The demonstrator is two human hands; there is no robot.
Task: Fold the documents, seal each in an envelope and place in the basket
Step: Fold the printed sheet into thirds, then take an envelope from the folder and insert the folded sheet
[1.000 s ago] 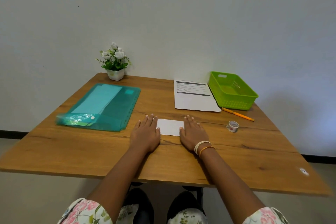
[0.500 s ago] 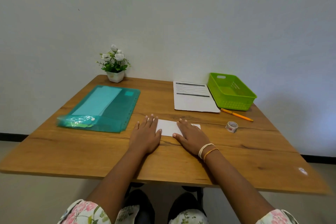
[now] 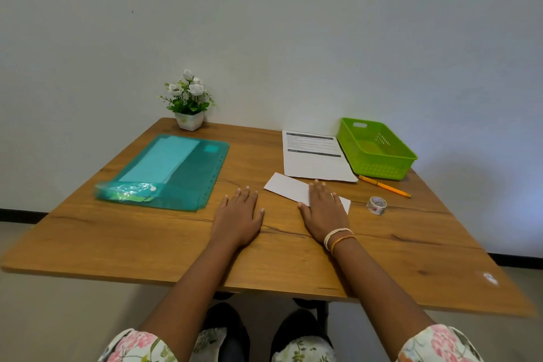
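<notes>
1. The right hand lies flat, palm down, on a folded white document; its fingers are straight and together, pressing the paper rather than gripping it.
2. The folded document lies slantwise on the wooden surface a little toward the far edge from the middle; one end juts out left of the hand and the other shows to its right.
3. The left hand rests palm down on the bare surface just left of the folded document, apart from it, fingers straight and slightly spread, holding nothing.
4. An unfolded printed sheet lies flat toward the far edge, its near edge just beyond the right hand's fingertips.
5. A green basket stands at the far right corner, right beside the printed sheet.
6. An orange pencil lies near the basket's near side, and a roll of tape sits on the surface to the right of the folded document.
7. A teal plastic folder with pale sheets inside lies on the left half of the surface.
8. A small potted plant with white flowers stands at the far left corner against the wall.
</notes>
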